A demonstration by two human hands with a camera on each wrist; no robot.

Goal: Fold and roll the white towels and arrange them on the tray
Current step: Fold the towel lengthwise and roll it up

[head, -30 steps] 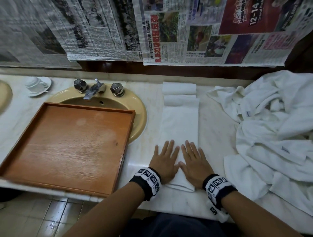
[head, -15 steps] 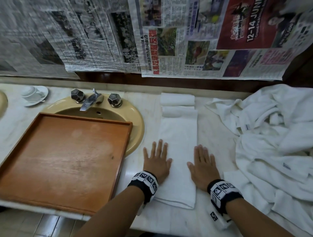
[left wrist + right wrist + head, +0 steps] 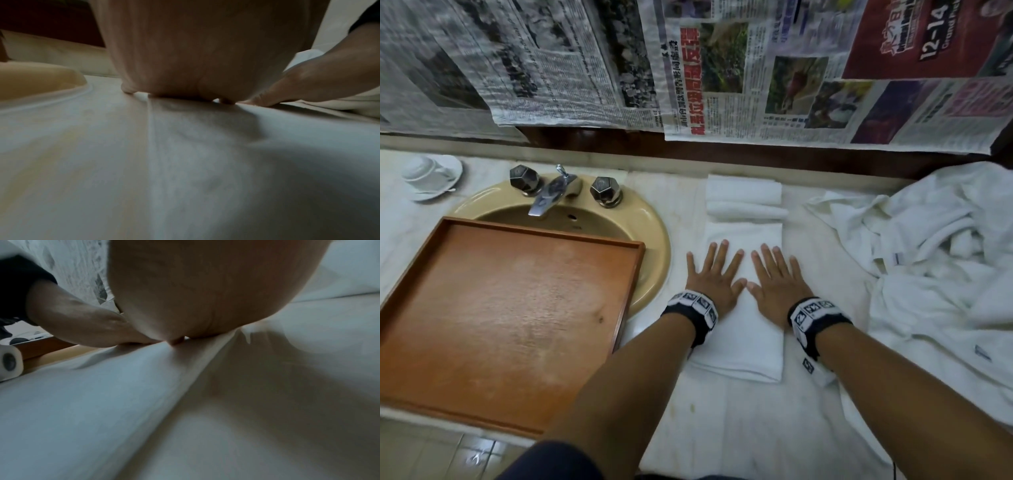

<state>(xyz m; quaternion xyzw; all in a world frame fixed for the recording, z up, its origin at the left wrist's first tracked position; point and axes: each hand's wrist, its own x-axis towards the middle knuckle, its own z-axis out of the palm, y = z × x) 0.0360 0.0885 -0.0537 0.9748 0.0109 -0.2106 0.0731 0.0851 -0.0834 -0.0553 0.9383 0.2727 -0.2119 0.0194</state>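
1. Nearest the person, the folded towel is lying as a long strip on the white surface, its near short end pointing at 6 o'clock and its long axis running straight out toward 12 o'clock.
2. Both hands are pressing flat on it, fingers straight and spread, gripping nothing: the left hand is sitting on the strip's 9 o'clock half, the right hand on its 3 o'clock half, thumbs nearly touching.
3. Half a second back the hands were lying apart at the strip's two long edges; now they are sitting together at its middle and farther out, a smoothing pass by the look of it.
4. The rolling is looking next, and the near end is lying behind both wrists, so each hand is equally placed to come back for it.
5. At 9 o'clock the wooden tray is sitting over the sink, holding no towels.
6. At 12 o'clock two rolled towels are waiting, side by side.
7. At 2 o'clock the towel heap is lying unfolded.
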